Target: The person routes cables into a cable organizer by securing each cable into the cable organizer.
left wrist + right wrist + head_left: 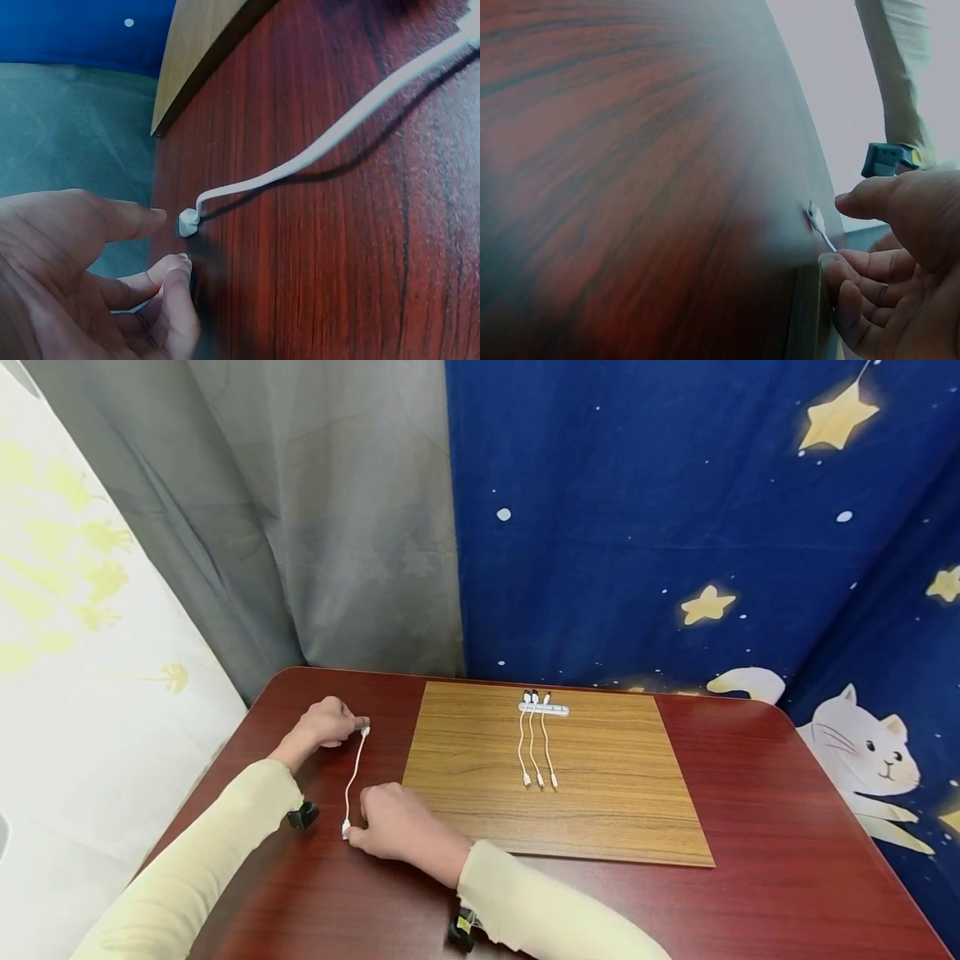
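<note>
A short white charging cable (353,781) lies on the dark red table, slightly wavy, left of the wooden board. My left hand (327,723) is at its far end. In the left wrist view the thumb and fingers (180,300) stand apart beside the small white connector (189,223), with a gap showing around it. At the cable's near end is my right hand (397,822), close by the other connector (346,829). The right wrist view shows that connector (817,217) between the parted thumb (862,199) and fingers, not pinched.
On the wooden board (630,793), three white cables (532,743) run side by side from a white cable clip (555,709). The dark red table (772,827) extends around the board. Grey and blue curtains (600,527) hang behind its far edge.
</note>
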The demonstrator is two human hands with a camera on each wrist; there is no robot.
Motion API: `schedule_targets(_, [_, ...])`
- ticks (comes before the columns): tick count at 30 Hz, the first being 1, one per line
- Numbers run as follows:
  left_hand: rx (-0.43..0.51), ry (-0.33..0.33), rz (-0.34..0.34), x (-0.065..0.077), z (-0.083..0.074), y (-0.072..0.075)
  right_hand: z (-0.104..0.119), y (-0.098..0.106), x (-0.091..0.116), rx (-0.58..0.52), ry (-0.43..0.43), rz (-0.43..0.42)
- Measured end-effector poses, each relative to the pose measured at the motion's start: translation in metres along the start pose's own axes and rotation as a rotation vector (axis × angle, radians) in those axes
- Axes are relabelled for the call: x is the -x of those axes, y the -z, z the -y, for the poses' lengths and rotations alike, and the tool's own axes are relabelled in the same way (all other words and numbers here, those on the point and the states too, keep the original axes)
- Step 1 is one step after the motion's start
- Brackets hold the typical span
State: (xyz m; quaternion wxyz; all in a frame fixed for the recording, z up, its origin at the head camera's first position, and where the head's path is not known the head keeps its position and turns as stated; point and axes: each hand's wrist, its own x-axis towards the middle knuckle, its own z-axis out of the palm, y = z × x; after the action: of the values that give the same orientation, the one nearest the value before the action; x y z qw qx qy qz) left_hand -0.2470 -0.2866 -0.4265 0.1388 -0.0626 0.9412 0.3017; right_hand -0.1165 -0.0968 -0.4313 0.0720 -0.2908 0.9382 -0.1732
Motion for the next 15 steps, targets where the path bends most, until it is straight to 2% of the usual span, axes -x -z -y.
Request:
schedule_targets(8, [-0.058, -0.035, 0.001, -0.001, -0.001, 0.0, 0.015, -0.008, -0.014, 0.106, -0.094, 0.04])
schedule_targets(15, [-0.121, -0.026, 0.004, -0.002, -0.005, -0.001, 0.017, -0.014, -0.02, 0.149, -0.133, 0.052])
